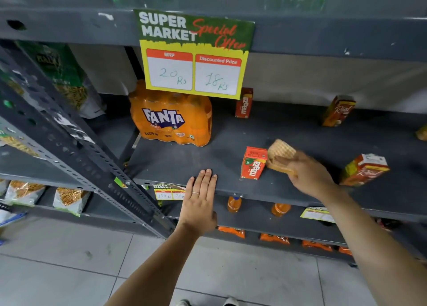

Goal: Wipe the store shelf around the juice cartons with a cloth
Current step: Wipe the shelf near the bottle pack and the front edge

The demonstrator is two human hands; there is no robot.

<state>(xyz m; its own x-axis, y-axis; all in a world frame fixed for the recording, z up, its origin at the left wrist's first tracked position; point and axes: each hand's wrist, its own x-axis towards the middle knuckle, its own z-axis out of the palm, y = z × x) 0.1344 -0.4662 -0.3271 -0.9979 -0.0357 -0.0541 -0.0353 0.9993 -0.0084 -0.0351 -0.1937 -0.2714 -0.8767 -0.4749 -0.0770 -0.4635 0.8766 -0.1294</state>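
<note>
A dark grey shelf (180,162) runs across the middle. On it stand a near Maaza carton (253,163), a far Maaza carton (243,102), a tilted Real carton (364,170) at the right and another Real carton (338,111) at the back. My right hand (308,174) grips a tan waffle cloth (280,152), blurred, right beside the near Maaza carton. Flat on the shelf's front edge lies my left hand (199,199), fingers together, holding nothing.
A shrink-wrapped Fanta pack (171,120) sits at the shelf's back left. A yellow price sign (194,56) hangs from the shelf above. A slanted perforated steel post (76,148) stands left. Orange bottles (234,204) stand on the lower shelf. Snack bags (69,199) lie at lower left.
</note>
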